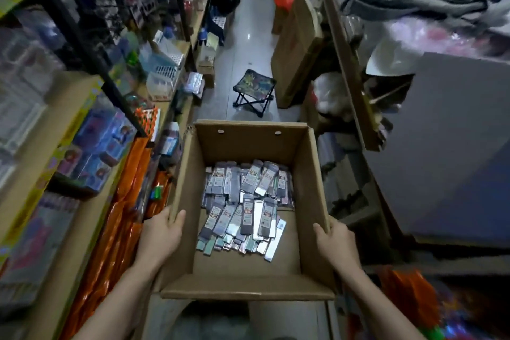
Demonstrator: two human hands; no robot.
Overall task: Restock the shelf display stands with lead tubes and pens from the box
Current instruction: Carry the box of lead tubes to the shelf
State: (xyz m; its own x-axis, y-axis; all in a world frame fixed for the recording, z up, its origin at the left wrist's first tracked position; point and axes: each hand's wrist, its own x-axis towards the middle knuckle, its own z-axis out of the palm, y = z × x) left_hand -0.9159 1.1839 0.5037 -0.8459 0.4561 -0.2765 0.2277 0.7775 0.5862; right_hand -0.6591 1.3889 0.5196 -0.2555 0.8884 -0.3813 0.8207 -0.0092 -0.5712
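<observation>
Now, both hands (162, 232) hold box (248, 141), labels unreadable

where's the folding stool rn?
Head view, upper centre: the folding stool stands on the aisle floor just beyond the far wall of the cardboard box, beside a tall carton leaning on its right.

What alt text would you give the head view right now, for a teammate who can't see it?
Two bare hands, left hand and right hand, grip the side walls of an open cardboard box with flat lead tube packs heaped inside, carried in a narrow shop aisle. A small folding stool stands on the floor ahead, between stocked shelves.
</observation>
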